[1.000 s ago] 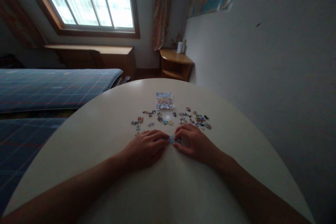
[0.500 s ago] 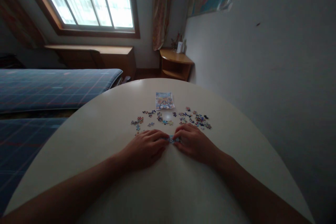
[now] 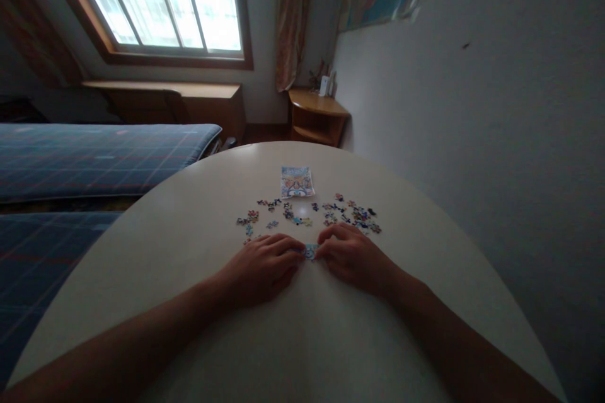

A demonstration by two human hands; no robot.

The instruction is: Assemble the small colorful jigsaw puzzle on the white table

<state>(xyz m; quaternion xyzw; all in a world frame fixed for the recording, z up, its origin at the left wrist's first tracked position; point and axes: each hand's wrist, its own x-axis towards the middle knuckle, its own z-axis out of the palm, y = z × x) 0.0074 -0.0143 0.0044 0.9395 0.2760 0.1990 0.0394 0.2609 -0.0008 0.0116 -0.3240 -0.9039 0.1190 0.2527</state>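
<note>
Light blue joined jigsaw puzzle pieces [image 3: 310,252] lie on the table between my hands. My left hand [image 3: 265,267] is closed at their left end, thumb and fingertips pressed on them. At the right end, my right hand [image 3: 352,258] pinches the pieces with bent fingers; its fingertips partly hide them. Loose jigsaw pieces [image 3: 362,215] lie in a cluster just beyond my right hand. More loose pieces [image 3: 249,219] are scattered past my left hand. Behind them, a printed picture sheet [image 3: 297,182] with a blue cartoon design lies flat.
The round white table [image 3: 198,201] carries everything. A bare wall [image 3: 472,113] runs close along its right side. To the left stands a bed with a blue plaid mattress [image 3: 94,160]. A wooden corner cabinet [image 3: 319,104] and a desk [image 3: 208,89] stand beyond the table.
My right hand has shifted slightly right, so more of the light blue pieces shows between my hands. My left hand stays nearly still.
</note>
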